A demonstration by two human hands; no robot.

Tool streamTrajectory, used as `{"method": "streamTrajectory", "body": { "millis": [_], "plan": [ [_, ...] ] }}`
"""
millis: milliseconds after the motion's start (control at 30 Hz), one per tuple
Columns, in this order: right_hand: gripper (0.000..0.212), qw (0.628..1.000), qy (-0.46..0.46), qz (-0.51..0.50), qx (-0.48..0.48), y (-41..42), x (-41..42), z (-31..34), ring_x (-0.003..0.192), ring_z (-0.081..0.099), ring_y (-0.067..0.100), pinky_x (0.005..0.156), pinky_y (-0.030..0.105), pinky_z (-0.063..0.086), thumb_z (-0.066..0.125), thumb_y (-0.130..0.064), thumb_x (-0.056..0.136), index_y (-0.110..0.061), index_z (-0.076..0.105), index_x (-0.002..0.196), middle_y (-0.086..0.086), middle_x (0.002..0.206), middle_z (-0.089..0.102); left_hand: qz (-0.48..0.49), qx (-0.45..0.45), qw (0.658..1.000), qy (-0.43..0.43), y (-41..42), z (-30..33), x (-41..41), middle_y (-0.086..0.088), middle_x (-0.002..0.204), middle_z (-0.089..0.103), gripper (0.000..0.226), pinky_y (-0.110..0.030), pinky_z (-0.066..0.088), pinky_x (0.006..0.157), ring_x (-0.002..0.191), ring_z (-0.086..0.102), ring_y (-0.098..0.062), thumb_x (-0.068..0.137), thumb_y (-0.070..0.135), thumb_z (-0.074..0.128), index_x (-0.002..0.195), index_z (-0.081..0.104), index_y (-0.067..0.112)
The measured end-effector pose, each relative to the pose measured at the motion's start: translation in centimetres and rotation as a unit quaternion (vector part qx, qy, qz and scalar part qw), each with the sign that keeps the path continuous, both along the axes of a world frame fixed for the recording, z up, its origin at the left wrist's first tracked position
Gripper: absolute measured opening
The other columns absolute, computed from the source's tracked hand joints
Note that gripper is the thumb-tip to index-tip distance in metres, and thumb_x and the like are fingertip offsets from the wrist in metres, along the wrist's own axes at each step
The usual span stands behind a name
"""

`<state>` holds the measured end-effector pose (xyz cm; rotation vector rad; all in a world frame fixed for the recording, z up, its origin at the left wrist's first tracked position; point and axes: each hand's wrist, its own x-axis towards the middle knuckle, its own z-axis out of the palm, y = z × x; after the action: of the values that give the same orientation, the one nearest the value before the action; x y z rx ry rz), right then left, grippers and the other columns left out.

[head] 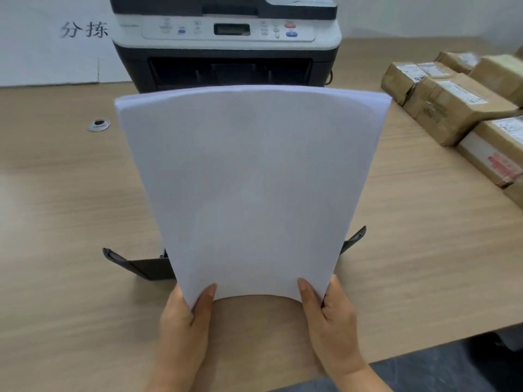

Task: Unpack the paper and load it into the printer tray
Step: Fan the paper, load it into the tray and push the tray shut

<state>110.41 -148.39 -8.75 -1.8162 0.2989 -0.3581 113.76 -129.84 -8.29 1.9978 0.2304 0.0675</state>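
Observation:
A stack of white paper [252, 182] is held up in front of me, bowed across its width. My left hand [186, 315] grips its near left corner, thumb on top. At the near right corner my right hand [331, 309] grips it the same way. Behind and under the sheets lies the dark printer tray [141, 265], pulled out onto the table; only its front corners show, the rest is hidden by the paper. The printer [226, 38] stands at the back with a dark open slot at its base.
Several brown-wrapped paper packs [452, 106] lie at the right on the wooden table [62, 216]. A metal cable grommet [98, 125] sits in the tabletop at the left. The table's edge runs along the lower right, above dark floor.

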Motion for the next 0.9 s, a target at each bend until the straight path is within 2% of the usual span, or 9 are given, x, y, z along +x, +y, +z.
{"method": "streamTrajectory", "body": {
  "millis": [100, 167, 233, 300, 367, 467, 600, 733, 900],
  "plan": [
    [0.025, 1.0, -0.022, -0.021, 0.007, 0.1, 0.4, 1.6, 0.093, 0.063, -0.012, 0.075, 0.003, 0.048, 0.055, -0.038, 0.082, -0.052, 0.059, 0.103, -0.035, 0.099, 0.067, 0.002, -0.008, 1.0, 0.001, -0.1, 0.9, 0.2, 0.0, 0.115, 0.061, 0.04, -0.026, 0.037, 0.091, 0.111, 0.053, -0.017, 0.089, 0.004, 0.059, 0.129, 0.056, 0.007],
    [0.028, 0.999, -0.038, -0.026, 0.004, -0.1, 0.9, 2.7, 0.094, 0.064, -0.009, 0.077, 0.007, 0.05, 0.053, -0.041, 0.08, -0.054, 0.058, 0.104, -0.031, 0.101, 0.068, 0.002, -0.017, 1.0, -0.006, -0.3, 2.3, 0.6, 0.011, 0.105, 0.062, 0.038, -0.026, 0.037, 0.088, 0.107, 0.054, -0.014, 0.089, 0.005, 0.059, 0.126, 0.057, 0.011],
    [0.028, 0.998, -0.056, -0.021, 0.004, -0.4, 1.7, 3.8, 0.098, 0.065, -0.004, 0.081, 0.012, 0.052, 0.053, -0.04, 0.082, -0.046, 0.06, 0.109, -0.025, 0.105, 0.069, -0.003, -0.027, 1.0, -0.005, -0.5, 4.2, 1.0, 0.023, 0.096, 0.058, 0.03, -0.023, 0.039, 0.078, 0.1, 0.054, -0.012, 0.09, 0.008, 0.059, 0.118, 0.058, 0.02],
    [0.034, 0.997, -0.077, -0.015, -0.002, -0.8, 2.7, 5.0, 0.104, 0.065, 0.001, 0.087, 0.016, 0.052, 0.053, -0.035, 0.086, -0.029, 0.06, 0.119, -0.021, 0.112, 0.068, -0.011, -0.045, 0.999, -0.002, -0.5, 6.0, 1.5, 0.021, 0.09, 0.06, 0.021, -0.017, 0.04, 0.071, 0.092, 0.059, -0.008, 0.09, 0.013, 0.06, 0.1, 0.055, 0.031],
    [0.037, 0.996, -0.085, -0.006, -0.017, -1.2, 3.7, 6.3, 0.109, 0.062, -0.001, 0.092, 0.017, 0.05, 0.053, -0.025, 0.092, -0.018, 0.055, 0.129, -0.022, 0.118, 0.065, -0.021, -0.052, 0.998, -0.005, -0.4, 7.7, 2.0, 0.016, 0.085, 0.067, 0.024, -0.01, 0.042, 0.066, 0.089, 0.061, 0.009, 0.089, 0.018, 0.061, 0.09, 0.053, 0.041],
    [0.036, 0.997, -0.071, 0.002, -0.009, -1.5, 5.0, 7.8, 0.112, 0.06, -0.003, 0.097, 0.02, 0.048, 0.051, -0.017, 0.094, -0.023, 0.054, 0.129, -0.022, 0.121, 0.062, -0.024, -0.049, 0.999, -0.004, -0.3, 9.4, 2.9, 0.022, 0.084, 0.071, 0.02, 0.001, 0.041, 0.06, 0.08, 0.056, 0.025, 0.089, 0.022, 0.06, 0.087, 0.055, 0.041],
    [0.035, 0.999, -0.03, 0.019, -0.038, -1.8, 6.7, 9.1, 0.106, 0.06, -0.007, 0.093, 0.017, 0.049, 0.047, -0.015, 0.094, -0.035, 0.054, 0.122, -0.03, 0.116, 0.061, -0.036, -0.041, 0.998, 0.026, -0.3, 10.0, 4.9, 0.02, 0.088, 0.066, 0.011, -0.007, 0.041, 0.061, 0.083, 0.06, 0.011, 0.094, 0.025, 0.053, 0.097, 0.057, 0.035],
    [0.052, 0.997, 0.036, 0.06, -0.031, -2.4, 8.1, 9.9, 0.096, 0.063, -0.009, 0.079, 0.01, 0.051, 0.044, -0.003, 0.093, -0.052, 0.056, 0.105, -0.033, 0.102, 0.066, -0.039, -0.037, 0.996, 0.073, 0.0, 9.5, 7.0, 0.017, 0.091, 0.067, 0.012, -0.016, 0.042, 0.063, 0.085, 0.061, 0.003, 0.095, 0.023, 0.053, 0.098, 0.06, 0.031],
    [0.057, 0.991, 0.112, 0.069, 0.015, -3.2, 9.3, 9.1, 0.091, 0.071, 0.01, 0.079, 0.03, 0.057, 0.044, 0.005, 0.087, -0.045, 0.071, 0.083, -0.017, 0.092, 0.076, -0.026, -0.039, 0.991, 0.122, 0.8, 8.5, 8.5, 0.008, 0.092, 0.072, 0.012, -0.029, 0.051, 0.072, 0.088, 0.068, -0.016, 0.091, 0.017, 0.06, 0.091, 0.066, 0.028]
  ]
}}
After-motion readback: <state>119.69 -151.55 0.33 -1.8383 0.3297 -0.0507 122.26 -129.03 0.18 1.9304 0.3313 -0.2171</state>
